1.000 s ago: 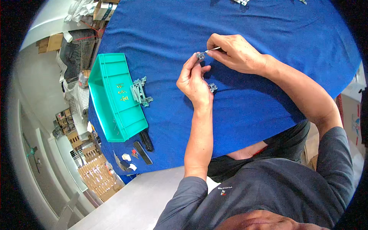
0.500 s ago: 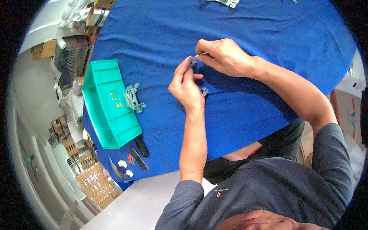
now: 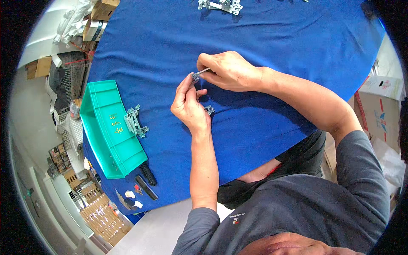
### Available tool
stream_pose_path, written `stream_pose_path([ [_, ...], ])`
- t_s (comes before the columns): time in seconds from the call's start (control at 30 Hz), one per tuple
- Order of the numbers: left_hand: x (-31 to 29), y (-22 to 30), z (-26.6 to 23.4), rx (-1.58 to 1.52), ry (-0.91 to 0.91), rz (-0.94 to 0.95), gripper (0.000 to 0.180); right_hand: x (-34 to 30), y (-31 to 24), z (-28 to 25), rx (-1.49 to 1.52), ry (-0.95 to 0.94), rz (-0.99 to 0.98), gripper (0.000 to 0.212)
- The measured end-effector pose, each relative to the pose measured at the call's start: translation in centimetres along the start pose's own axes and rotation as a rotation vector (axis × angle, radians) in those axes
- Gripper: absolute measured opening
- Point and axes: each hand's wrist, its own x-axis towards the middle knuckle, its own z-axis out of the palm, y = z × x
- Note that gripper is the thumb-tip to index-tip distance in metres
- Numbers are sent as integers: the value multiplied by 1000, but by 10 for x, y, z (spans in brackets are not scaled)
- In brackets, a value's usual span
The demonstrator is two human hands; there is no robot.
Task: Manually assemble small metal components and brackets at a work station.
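Observation:
My left hand (image 3: 189,109) is closed, its fingertips pinching a small translucent grey plastic piece (image 3: 195,78). Beside the heel of that hand shows another translucent plastic piece (image 3: 209,110); I cannot tell whether it is held, lies on the cloth or joins the first. Just to the right, my right hand (image 3: 238,73) is curled around a thin metal tool (image 3: 205,70), whose tip meets the pinched piece. The tool's handle is hidden in my fingers, so its kind does not show.
On the blue cloth (image 3: 161,46), a green plastic bin (image 3: 101,95) lies at the left, with small brass-coloured pieces (image 3: 116,124) on it. Translucent plastic parts (image 3: 135,122) lean against it; more plastic parts (image 3: 221,6) lie at the far edge. Black strip-like objects (image 3: 147,187) are near the front left.
The whole view has shifted, so the bin, cloth and hands appear farther left and lower. Both hands keep their grips, with the tool's tip still at the plastic piece.

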Motion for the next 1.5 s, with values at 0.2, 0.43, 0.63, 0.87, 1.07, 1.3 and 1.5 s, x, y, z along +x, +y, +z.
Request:
stream_pose_path([
  [0.2, 0, 0, -1, 26, 3, 5, 25, 0, 3, 2, -63, -68, -15, 22],
  [0.43, 0, 0, -1, 59, -11, 22, 26, 1, 0, 0, -53, -31, -31, 31],
  [0.63, -1, 0, 1, 48, -10, 6, 27, 1, 4, 2, -88, -28, -52, 32],
  [0.87, 0, -1, -1, 72, -34, 28, 24, 0, 2, 3, -29, -36, -15, 28],
  [1.07, 0, 1, 0, 22, 6, 10, 24, 1, 2, 0, -87, -90, 17, 27],
  [1.3, 0, 1, -1, 14, 0, 9, 25, 2, -1, 0, 33, 4, -16, 30],
  [1.5, -1, 1, 1, 30, 14, 10, 25, 1, 2, 0, -51, -80, 20, 25],
])
